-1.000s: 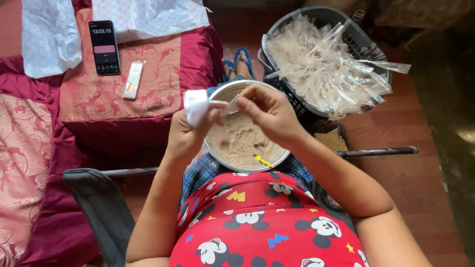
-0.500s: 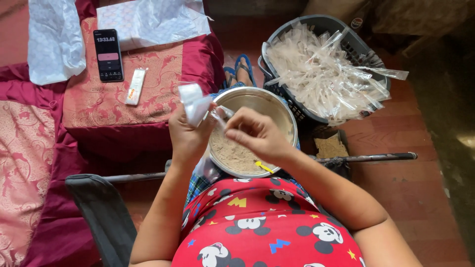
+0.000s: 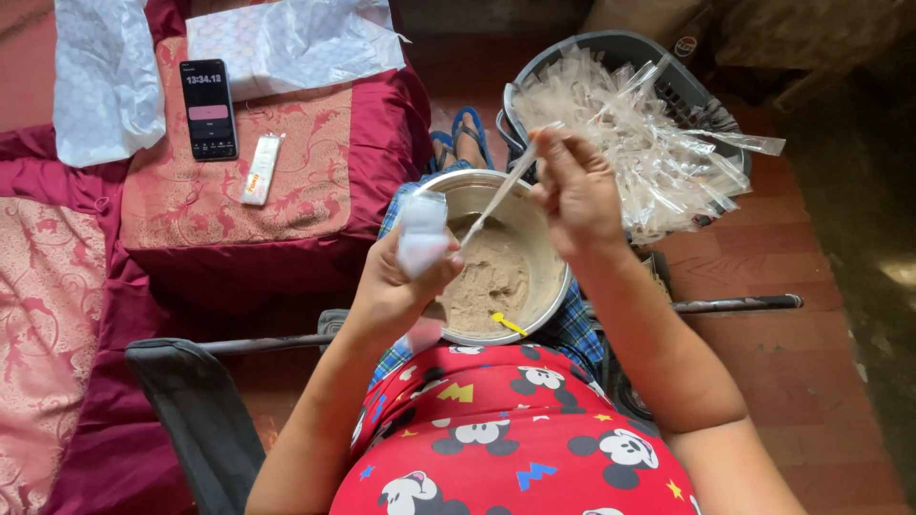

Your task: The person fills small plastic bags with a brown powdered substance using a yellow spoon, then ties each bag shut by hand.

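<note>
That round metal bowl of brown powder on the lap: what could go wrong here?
The round metal bowl of brown powder rests only on the lap, so it might tip. The right hand lifts a long clear plastic bag over it toward the small white packet in the left hand; powder could spill.

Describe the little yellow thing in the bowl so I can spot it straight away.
Start at the round metal bowl on the person's lap, filled with pale brown powder. At the bowl's near edge, closest to the red shirt, a small yellow scoop lies on the powder. It is the only bright yellow item there; the left hand holds a small clear bag and the right hand a long clear one.
</note>
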